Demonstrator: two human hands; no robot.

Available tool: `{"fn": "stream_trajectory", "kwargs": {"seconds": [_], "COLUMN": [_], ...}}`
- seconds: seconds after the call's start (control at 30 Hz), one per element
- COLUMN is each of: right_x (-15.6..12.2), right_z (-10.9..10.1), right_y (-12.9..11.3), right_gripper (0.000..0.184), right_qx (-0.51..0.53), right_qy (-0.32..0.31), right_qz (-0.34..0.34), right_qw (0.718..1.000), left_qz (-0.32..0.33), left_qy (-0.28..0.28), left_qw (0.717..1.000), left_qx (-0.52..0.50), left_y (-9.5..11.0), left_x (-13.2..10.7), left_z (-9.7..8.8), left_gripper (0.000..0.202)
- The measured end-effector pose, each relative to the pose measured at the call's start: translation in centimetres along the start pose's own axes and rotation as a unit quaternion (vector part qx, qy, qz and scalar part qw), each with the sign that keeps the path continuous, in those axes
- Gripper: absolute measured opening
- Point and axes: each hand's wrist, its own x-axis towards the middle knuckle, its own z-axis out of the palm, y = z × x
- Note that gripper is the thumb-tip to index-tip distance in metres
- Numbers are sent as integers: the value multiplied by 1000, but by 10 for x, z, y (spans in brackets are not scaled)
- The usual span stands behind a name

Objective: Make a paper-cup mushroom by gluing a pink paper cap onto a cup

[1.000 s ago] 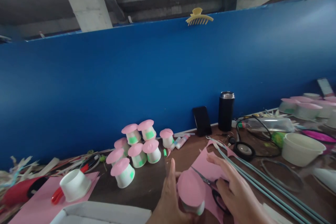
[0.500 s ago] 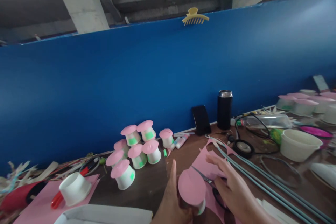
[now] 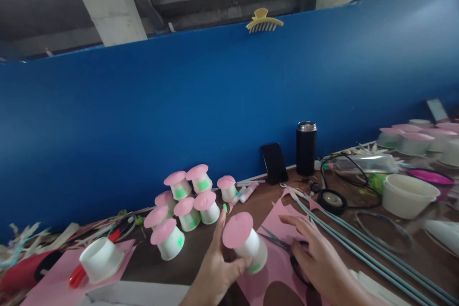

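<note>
A white cup (image 3: 254, 251) with a green patch is tilted in the grip of my left hand (image 3: 222, 263), thumb on its near side. Its top bears a round pink paper disc (image 3: 237, 230), wider than the cup. My right hand (image 3: 319, 253) hovers or rests over the scissors (image 3: 278, 241); its thumb and index finger are spread apart and the other fingers are hidden. The black scissor handles show partly beneath it, the blades slightly parted on a pink paper sheet (image 3: 258, 282) with a rounded cutout.
Several pink-topped cups (image 3: 171, 244) stand at left, two glue tubes (image 3: 247, 193) behind. A white cup (image 3: 100, 260) sits at far left. A phone (image 3: 274, 162) and black flask (image 3: 306, 148) stand by the blue partition (image 3: 179, 105). Blue-grey tubes (image 3: 366, 244) and a white tub (image 3: 409, 196) lie right.
My left hand has shifted left with the cup, now tilted with its disc toward the left. More of the cut pink sheet shows. My right hand has barely moved.
</note>
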Motion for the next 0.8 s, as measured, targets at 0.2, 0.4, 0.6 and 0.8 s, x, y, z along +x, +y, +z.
{"fn": "stream_trajectory", "kwargs": {"seconds": [0.2, 0.4, 0.6, 0.8], "right_x": [-1, -4, -4, -11], "right_z": [-1, 0, -2, 2], "right_y": [-3, -3, -8, -21], "right_gripper": [42, 42, 36, 29], "right_qx": [-14, -14, -3, 105], "right_qy": [-14, -19, -19, -50], "right_qz": [-19, -23, -27, -4], "right_qw": [1000, 999, 999, 993], "left_qz": [-42, -38, -46, -39], "left_qy": [12, 26, 38, 51], "left_qw": [991, 982, 986, 996], "left_qx": [-126, -185, -156, -54], "left_y": [9, 9, 7, 6], "left_x": [-2, 4, 3, 1], "left_z": [0, -2, -3, 7], "left_gripper": [109, 111, 105, 108]}}
